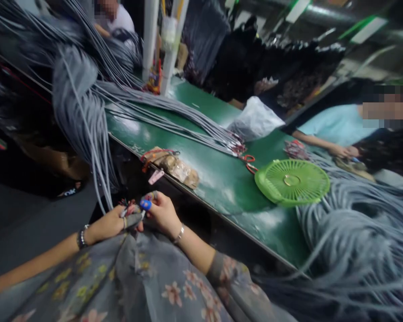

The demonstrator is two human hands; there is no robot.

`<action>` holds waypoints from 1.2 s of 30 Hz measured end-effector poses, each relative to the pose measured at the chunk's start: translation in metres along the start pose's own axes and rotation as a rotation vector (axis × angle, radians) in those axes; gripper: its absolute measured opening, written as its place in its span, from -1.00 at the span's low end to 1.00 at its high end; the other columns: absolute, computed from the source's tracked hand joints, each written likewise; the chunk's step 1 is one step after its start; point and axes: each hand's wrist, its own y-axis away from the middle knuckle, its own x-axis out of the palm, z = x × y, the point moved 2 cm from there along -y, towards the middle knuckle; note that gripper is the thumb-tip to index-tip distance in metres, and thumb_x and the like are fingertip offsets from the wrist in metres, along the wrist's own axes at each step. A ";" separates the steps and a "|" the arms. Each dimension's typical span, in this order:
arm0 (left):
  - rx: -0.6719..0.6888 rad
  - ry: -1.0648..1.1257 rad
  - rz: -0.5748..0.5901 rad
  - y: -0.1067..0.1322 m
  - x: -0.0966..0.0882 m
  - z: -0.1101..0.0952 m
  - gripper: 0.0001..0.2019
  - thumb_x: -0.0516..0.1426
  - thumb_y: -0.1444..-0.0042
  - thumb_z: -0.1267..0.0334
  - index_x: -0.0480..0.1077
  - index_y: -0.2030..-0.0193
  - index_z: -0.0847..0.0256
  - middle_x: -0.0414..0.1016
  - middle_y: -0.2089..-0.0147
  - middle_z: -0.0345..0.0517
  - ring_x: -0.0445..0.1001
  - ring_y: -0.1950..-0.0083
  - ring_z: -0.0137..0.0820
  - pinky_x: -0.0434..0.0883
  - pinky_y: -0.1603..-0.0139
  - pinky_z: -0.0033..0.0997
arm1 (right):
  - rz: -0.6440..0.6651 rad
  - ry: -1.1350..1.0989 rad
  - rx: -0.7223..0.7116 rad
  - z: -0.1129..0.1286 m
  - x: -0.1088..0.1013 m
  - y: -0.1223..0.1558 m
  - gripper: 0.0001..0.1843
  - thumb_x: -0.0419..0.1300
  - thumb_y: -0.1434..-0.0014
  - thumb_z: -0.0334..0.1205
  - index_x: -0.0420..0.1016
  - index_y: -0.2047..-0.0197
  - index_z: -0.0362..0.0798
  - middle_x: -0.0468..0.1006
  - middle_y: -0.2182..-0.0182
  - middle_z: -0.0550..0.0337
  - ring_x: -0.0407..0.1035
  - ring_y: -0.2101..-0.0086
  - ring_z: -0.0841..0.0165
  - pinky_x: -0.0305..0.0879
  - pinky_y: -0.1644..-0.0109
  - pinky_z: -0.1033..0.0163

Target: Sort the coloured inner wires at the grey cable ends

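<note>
Close to my lap, my left hand is closed around the ends of grey cables, where small reddish wire ends stick out. My right hand meets it with thumb and fingers pinched on a pale cable end; the exact grip is blurred. Blue and grey wraps cover some of my fingertips. A thick bundle of grey cables drapes over the table edge and hangs down behind my left hand. More grey cables lie along the green table, their stripped reddish ends toward the right.
Orange-handled scissors lie beside a green plastic basket. Near the edge are a brown taped bundle and a pink clip. A clear plastic bag and coiled cables lie farther right. Two people sit across the table.
</note>
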 end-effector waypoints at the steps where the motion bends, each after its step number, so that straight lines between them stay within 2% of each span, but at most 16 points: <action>1: 0.008 -0.031 0.010 -0.002 -0.002 -0.003 -0.61 0.42 0.07 -0.15 0.62 0.53 0.17 0.59 0.51 -0.07 0.45 0.44 -0.32 0.41 0.35 -0.40 | 0.008 -0.021 0.019 0.001 0.001 -0.004 -0.45 0.55 0.14 0.21 0.45 0.37 0.00 0.37 0.61 0.39 0.21 0.59 0.47 0.22 0.48 0.33; 4: 0.012 -0.052 -0.016 -0.008 -0.004 -0.009 -0.56 0.42 0.10 -0.19 0.55 0.64 0.15 0.51 0.60 -0.09 0.37 0.52 -0.36 0.37 0.42 -0.42 | 0.008 -0.101 0.026 0.002 0.000 -0.007 -0.40 0.57 0.21 0.24 0.47 0.35 -0.01 0.43 0.57 0.38 0.20 0.58 0.50 0.23 0.49 0.34; 9: -0.094 0.033 -0.140 -0.014 -0.003 -0.005 -0.54 0.49 0.29 -0.20 0.56 0.56 0.16 0.60 0.52 -0.07 0.51 0.40 -0.27 0.46 0.33 -0.36 | 0.043 -0.142 0.057 -0.002 -0.011 -0.002 -0.38 0.56 0.21 0.25 0.49 0.29 -0.01 0.49 0.49 0.36 0.24 0.54 0.50 0.25 0.44 0.35; 12: -0.150 0.054 -0.132 -0.018 0.000 -0.003 -0.54 0.52 0.35 -0.14 0.56 0.52 0.19 0.63 0.48 -0.06 0.55 0.35 -0.26 0.48 0.28 -0.35 | 0.019 -0.077 0.061 -0.001 -0.016 -0.008 -0.41 0.59 0.22 0.17 0.47 0.33 -0.03 0.47 0.49 0.34 0.26 0.49 0.48 0.26 0.41 0.35; 15: -0.175 0.131 -0.110 -0.023 0.001 -0.005 -0.52 0.54 0.41 -0.11 0.57 0.49 0.20 0.63 0.48 -0.07 0.57 0.34 -0.25 0.49 0.24 -0.33 | -0.003 -0.033 0.007 0.004 -0.017 -0.016 -0.44 0.60 0.24 0.13 0.43 0.40 -0.03 0.45 0.50 0.35 0.27 0.46 0.47 0.28 0.34 0.32; 17: -0.141 0.171 -0.106 -0.026 0.002 -0.008 -0.55 0.53 0.36 -0.10 0.57 0.50 0.20 0.63 0.49 -0.08 0.55 0.36 -0.28 0.47 0.25 -0.34 | 0.004 -0.021 -0.023 0.008 -0.016 -0.018 -0.44 0.59 0.24 0.15 0.43 0.42 -0.02 0.44 0.51 0.37 0.24 0.47 0.47 0.26 0.34 0.31; 21: -0.037 0.104 -0.092 -0.030 0.004 -0.012 -0.62 0.46 0.20 -0.04 0.51 0.63 0.21 0.52 0.60 -0.13 0.37 0.50 -0.41 0.36 0.38 -0.41 | -0.006 -0.061 -0.007 0.011 -0.015 -0.016 -0.42 0.58 0.27 0.18 0.41 0.45 -0.01 0.42 0.53 0.36 0.22 0.48 0.47 0.24 0.36 0.31; 23: -0.044 0.124 -0.153 -0.031 0.005 -0.011 -0.63 0.46 0.23 -0.01 0.49 0.64 0.21 0.49 0.62 -0.14 0.35 0.53 -0.43 0.32 0.43 -0.42 | -0.053 -0.094 0.026 0.007 -0.014 -0.014 -0.44 0.57 0.25 0.17 0.39 0.45 -0.01 0.41 0.55 0.36 0.20 0.50 0.47 0.21 0.40 0.32; 25: -0.066 0.208 -0.251 -0.032 0.004 -0.010 -0.64 0.49 0.29 0.01 0.51 0.59 0.21 0.53 0.60 -0.13 0.42 0.51 -0.40 0.33 0.45 -0.44 | -0.097 -0.119 0.051 0.002 -0.014 -0.012 -0.45 0.56 0.22 0.16 0.39 0.46 0.00 0.39 0.57 0.36 0.18 0.53 0.48 0.16 0.45 0.32; 28: -0.084 0.322 -0.353 -0.031 0.004 -0.010 -0.58 0.53 0.41 0.03 0.45 0.60 0.19 0.53 0.61 -0.16 0.48 0.50 -0.38 0.35 0.47 -0.46 | -0.097 -0.131 0.063 -0.003 -0.015 -0.012 -0.47 0.55 0.19 0.15 0.40 0.45 -0.01 0.40 0.57 0.35 0.17 0.54 0.48 0.12 0.48 0.33; 32: -0.100 0.351 -0.378 -0.028 0.003 -0.010 -0.57 0.53 0.45 0.05 0.43 0.62 0.20 0.49 0.65 -0.20 0.44 0.55 -0.42 0.35 0.50 -0.46 | -0.040 -0.118 0.040 -0.001 -0.017 -0.013 -0.45 0.56 0.20 0.18 0.43 0.42 -0.01 0.44 0.53 0.34 0.22 0.52 0.47 0.20 0.44 0.32; 36: -0.122 0.286 -0.386 -0.027 0.003 -0.005 -0.62 0.49 0.41 0.09 0.41 0.64 0.20 0.48 0.67 -0.19 0.43 0.56 -0.41 0.33 0.49 -0.44 | 0.014 -0.080 0.026 0.007 -0.013 -0.019 -0.43 0.59 0.23 0.15 0.45 0.34 -0.01 0.49 0.47 0.33 0.33 0.44 0.44 0.33 0.34 0.31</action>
